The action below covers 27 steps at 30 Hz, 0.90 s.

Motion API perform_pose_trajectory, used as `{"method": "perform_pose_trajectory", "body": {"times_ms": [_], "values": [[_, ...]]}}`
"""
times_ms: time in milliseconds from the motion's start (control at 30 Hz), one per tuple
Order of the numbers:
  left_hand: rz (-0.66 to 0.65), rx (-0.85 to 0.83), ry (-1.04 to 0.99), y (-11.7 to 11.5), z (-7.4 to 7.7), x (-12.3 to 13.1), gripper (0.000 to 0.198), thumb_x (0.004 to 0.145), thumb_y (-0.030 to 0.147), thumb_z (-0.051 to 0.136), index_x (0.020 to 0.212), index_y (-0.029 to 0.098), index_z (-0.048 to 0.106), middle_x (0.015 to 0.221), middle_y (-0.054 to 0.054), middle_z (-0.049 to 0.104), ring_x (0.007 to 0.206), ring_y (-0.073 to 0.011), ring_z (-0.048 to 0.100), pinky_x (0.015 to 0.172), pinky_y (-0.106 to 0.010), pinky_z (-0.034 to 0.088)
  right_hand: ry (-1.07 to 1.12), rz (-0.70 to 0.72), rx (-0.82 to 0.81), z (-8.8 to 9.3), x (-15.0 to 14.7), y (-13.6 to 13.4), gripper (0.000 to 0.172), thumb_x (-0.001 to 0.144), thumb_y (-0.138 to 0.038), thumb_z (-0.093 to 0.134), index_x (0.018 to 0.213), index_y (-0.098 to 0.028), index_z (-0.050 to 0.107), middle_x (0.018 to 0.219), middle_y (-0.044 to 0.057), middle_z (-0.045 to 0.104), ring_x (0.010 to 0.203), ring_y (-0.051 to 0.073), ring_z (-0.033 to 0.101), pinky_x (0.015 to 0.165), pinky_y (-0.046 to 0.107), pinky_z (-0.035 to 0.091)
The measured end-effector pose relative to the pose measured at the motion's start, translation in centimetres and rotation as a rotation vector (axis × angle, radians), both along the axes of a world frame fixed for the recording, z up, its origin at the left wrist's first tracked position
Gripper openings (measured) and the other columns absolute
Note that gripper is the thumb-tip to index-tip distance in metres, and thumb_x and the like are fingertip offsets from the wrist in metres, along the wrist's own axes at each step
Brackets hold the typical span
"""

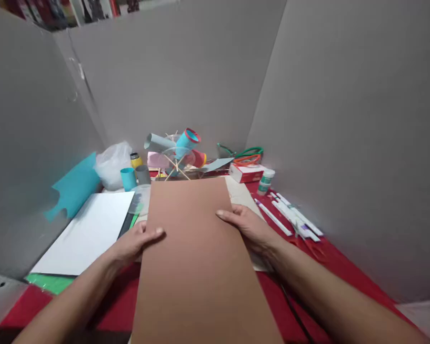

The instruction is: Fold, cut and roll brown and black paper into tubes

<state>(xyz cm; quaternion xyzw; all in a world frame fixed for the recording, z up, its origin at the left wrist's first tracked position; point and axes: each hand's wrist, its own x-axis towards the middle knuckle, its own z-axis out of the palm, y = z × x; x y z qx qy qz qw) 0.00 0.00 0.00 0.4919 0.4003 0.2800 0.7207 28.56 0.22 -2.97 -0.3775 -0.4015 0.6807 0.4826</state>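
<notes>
A large brown sheet of card (pixel 197 267) is held up in front of me, its near end running out of the bottom of the view. My left hand (pixel 138 241) grips its left edge, thumb on top and fingers hidden beneath. On the opposite edge my right hand (pixel 249 224) pinches it the same way, a little farther from me. Below the card lies a pale board (pixel 241 193) on the red tabletop (pixel 118 303). Behind the card's far edge stands a wheel-like piece of wooden sticks and clear discs with coloured paper tubes (pixel 177 160).
White sheets (pixel 88 234) lie at left near a curled blue sheet (pixel 75 186) and a plastic bag (pixel 114 165). Small blue (pixel 128 179) and grey (pixel 142 175) tubes stand behind. At right are glue sticks (pixel 294 217), small tubs (pixel 265 182) and a box (pixel 246 173). Grey walls enclose the table.
</notes>
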Motion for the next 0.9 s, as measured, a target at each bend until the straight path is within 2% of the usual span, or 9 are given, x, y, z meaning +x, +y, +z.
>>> {"method": "perform_pose_trajectory", "body": {"times_ms": [167, 267, 400, 433, 500, 600, 667, 800, 900], "values": [[0.128, 0.000, -0.022, 2.1, -0.8, 0.5, 0.040, 0.070, 0.035, 0.081, 0.100, 0.011, 0.070, 0.089, -0.012, 0.075, 0.076, -0.0206, 0.070, 0.069, -0.029, 0.056, -0.020, 0.024, -0.023, -0.4, -0.4, -0.5, 0.032, 0.070, -0.036, 0.081, 0.094, -0.017, 0.074, 0.084, 0.006, 0.076, 0.067, 0.017, 0.069, 0.064, 0.027, 0.054], [0.185, -0.031, -0.052, 2.8, -1.4, 0.2, 0.040, 0.070, 0.032, 0.081, 0.102, 0.011, 0.070, 0.092, -0.012, 0.075, 0.075, -0.0207, 0.071, 0.069, -0.030, 0.056, -0.021, -0.048, 0.047, -0.7, -0.1, -0.2, 0.036, 0.078, -0.040, 0.073, 0.109, -0.021, 0.070, 0.084, 0.003, 0.074, 0.064, 0.015, 0.067, 0.062, 0.026, 0.054], [0.277, -0.042, -0.119, 3.7, -2.0, -1.0, 0.035, 0.072, 0.027, 0.080, 0.101, 0.010, 0.070, 0.091, -0.011, 0.076, 0.076, -0.0200, 0.071, 0.073, -0.030, 0.057, -0.232, -0.202, 0.259, -1.7, 1.0, 0.1, 0.058, 0.087, -0.037, 0.065, 0.140, -0.033, 0.045, 0.079, -0.003, 0.068, 0.052, 0.009, 0.058, 0.044, 0.018, 0.045], [0.295, -0.043, -0.141, 4.0, -2.1, -1.3, 0.035, 0.073, 0.026, 0.079, 0.103, 0.010, 0.070, 0.094, -0.012, 0.076, 0.078, -0.0203, 0.072, 0.075, -0.031, 0.057, -0.308, -0.190, 0.335, -2.0, 1.2, 0.1, 0.063, 0.087, -0.035, 0.064, 0.145, -0.035, 0.038, 0.082, -0.003, 0.068, 0.054, 0.010, 0.059, 0.045, 0.018, 0.046], [0.325, -0.050, -0.177, 4.4, -2.3, -1.9, 0.035, 0.074, 0.024, 0.077, 0.105, 0.010, 0.069, 0.097, -0.012, 0.075, 0.081, -0.0207, 0.072, 0.079, -0.032, 0.057, -0.448, -0.092, 0.489, -2.5, 1.5, -0.2, 0.071, 0.087, -0.032, 0.065, 0.149, -0.035, 0.032, 0.094, 0.001, 0.072, 0.069, 0.013, 0.066, 0.057, 0.022, 0.054], [0.359, -0.056, -0.200, 4.7, -2.5, -2.3, 0.034, 0.075, 0.021, 0.075, 0.107, 0.010, 0.068, 0.097, -0.013, 0.075, 0.080, -0.0203, 0.072, 0.079, -0.032, 0.057, -0.571, 0.067, 0.674, -2.6, 1.4, -0.9, 0.067, 0.084, -0.031, 0.070, 0.145, -0.031, 0.043, 0.123, 0.010, 0.068, 0.102, 0.022, 0.068, 0.083, 0.034, 0.057], [0.387, -0.039, -0.198, 4.7, -2.6, -2.3, 0.034, 0.075, 0.020, 0.075, 0.106, 0.009, 0.068, 0.097, -0.013, 0.075, 0.080, -0.0206, 0.072, 0.079, -0.033, 0.057, -0.591, 0.136, 0.771, -2.4, 1.3, -1.4, 0.057, 0.083, -0.032, 0.072, 0.137, -0.031, 0.054, 0.130, 0.010, 0.064, 0.112, 0.025, 0.065, 0.091, 0.037, 0.055], [0.386, -0.027, -0.199, 4.7, -2.9, -2.0, 0.031, 0.075, 0.022, 0.075, 0.102, 0.009, 0.069, 0.098, -0.013, 0.074, 0.081, -0.0213, 0.071, 0.079, -0.033, 0.056, -0.580, 0.166, 0.902, -1.8, 1.2, -1.9, 0.032, 0.087, -0.034, 0.067, 0.119, -0.033, 0.069, 0.109, 0.006, 0.075, 0.095, 0.021, 0.073, 0.081, 0.030, 0.059], [0.401, 0.026, -0.226, 4.7, -3.2, -2.0, 0.035, 0.077, 0.026, 0.074, 0.110, 0.013, 0.068, 0.096, -0.009, 0.074, 0.079, -0.0175, 0.069, 0.076, -0.029, 0.054, -0.606, 0.090, 0.907, -1.8, 1.3, -1.9, 0.033, 0.084, -0.037, 0.071, 0.117, -0.032, 0.070, 0.107, 0.006, 0.076, 0.091, 0.022, 0.074, 0.079, 0.029, 0.060]]}}
